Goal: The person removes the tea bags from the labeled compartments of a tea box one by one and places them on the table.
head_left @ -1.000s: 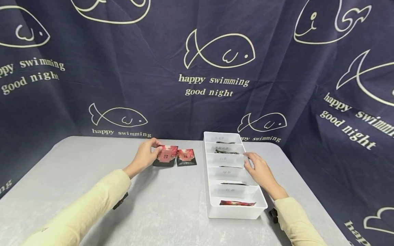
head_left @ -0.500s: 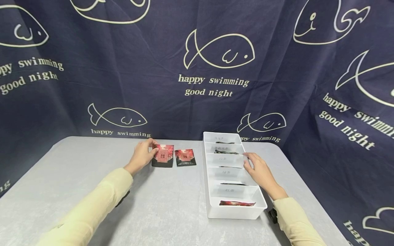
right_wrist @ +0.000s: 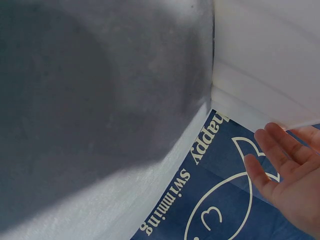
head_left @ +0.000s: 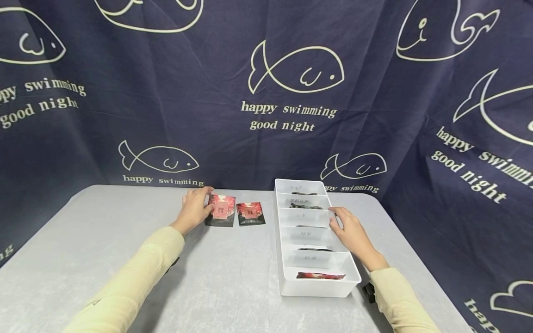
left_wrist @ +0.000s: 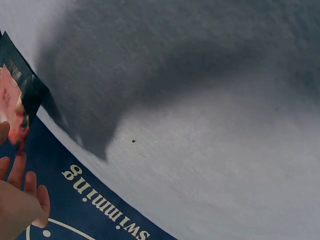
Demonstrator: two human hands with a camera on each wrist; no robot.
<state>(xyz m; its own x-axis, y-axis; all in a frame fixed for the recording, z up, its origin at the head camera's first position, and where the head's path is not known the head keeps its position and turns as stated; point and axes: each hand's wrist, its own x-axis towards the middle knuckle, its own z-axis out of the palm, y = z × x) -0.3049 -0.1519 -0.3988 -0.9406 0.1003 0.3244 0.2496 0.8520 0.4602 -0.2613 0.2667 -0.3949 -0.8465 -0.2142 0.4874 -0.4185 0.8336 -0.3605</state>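
Note:
In the head view, my left hand [head_left: 193, 209] pinches the left edge of a red and black tea sachet [head_left: 223, 210], thumb on its printed front. The left wrist view shows this sachet [left_wrist: 19, 82] at the far left, partly cut off. A second, similar sachet [head_left: 251, 213] lies flat on the table just to its right. My right hand [head_left: 350, 230] rests its fingertips at the right rim of a long white divided box [head_left: 318, 289]. Seen from the right wrist, those fingers [right_wrist: 274, 145] are loosely extended beside the box's white side wall.
The box has several compartments in a row, labelled with handwriting. A red sachet [head_left: 320, 275] lies in the nearest one, dark sachets [head_left: 306, 205] in others. The grey table [head_left: 225, 282] ends at a navy curtain [head_left: 229, 138] with fish prints.
My left hand has shifted slightly left with its sachet, which now faces up more squarely, with a gap between it and the second sachet. The right hand has stayed at the box rim.

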